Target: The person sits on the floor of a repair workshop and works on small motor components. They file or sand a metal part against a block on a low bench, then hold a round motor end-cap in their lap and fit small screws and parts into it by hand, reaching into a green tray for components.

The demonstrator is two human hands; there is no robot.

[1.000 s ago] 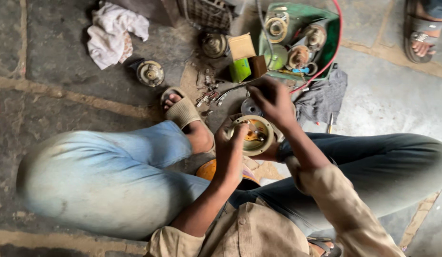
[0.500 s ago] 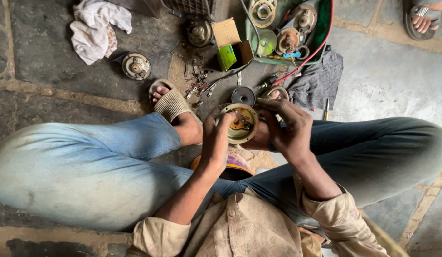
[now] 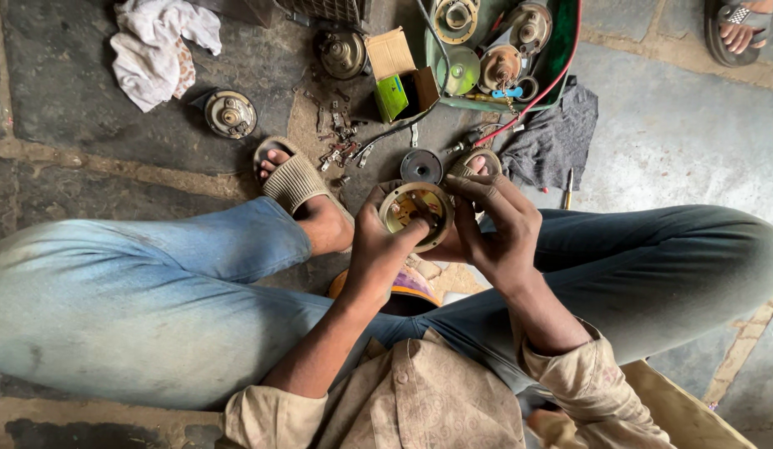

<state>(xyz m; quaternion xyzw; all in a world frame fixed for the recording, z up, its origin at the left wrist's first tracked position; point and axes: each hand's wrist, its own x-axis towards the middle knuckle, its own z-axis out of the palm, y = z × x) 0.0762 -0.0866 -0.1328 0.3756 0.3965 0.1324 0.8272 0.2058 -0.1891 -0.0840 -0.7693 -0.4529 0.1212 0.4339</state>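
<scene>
A round metal motor housing (image 3: 408, 205), open side up with coppery parts inside, is held between my knees above the stone floor. My left hand (image 3: 380, 245) grips its near rim from below. My right hand (image 3: 496, 226) holds the right rim, fingers reaching into the housing. A dark round disc (image 3: 421, 165) lies on the floor just beyond it. My sandalled left foot (image 3: 293, 179) rests to the left of the housing.
A green tray (image 3: 563, 50) with several round motor parts stands at the top. An open cardboard box (image 3: 399, 73), scattered small screws (image 3: 335, 137), a round part (image 3: 229, 113), a white rag (image 3: 158, 46) and a grey cloth (image 3: 553, 137) lie around. Another person's sandalled foot (image 3: 735, 29) is top right.
My right hand came back from reaching toward the tray and now rests on the housing with my left hand. The view has shifted slightly downward.
</scene>
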